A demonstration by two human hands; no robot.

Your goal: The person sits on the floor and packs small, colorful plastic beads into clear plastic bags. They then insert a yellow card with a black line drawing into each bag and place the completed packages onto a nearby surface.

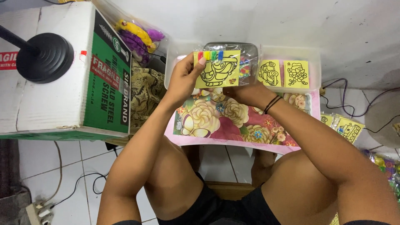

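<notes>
Fingers of both hands clamp a yellow card bearing black outlines and coloured tubes.

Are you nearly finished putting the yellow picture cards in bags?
Can't tell how near. In hand: the left hand and right hand hold one bagged yellow card with colour tubes on top. Two yellow cards sit in the clear tray. More cards lie at right, possibly waiting.

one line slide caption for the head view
Both hands, left hand and right hand, hold a yellow craft card above a floral tray.
</notes>
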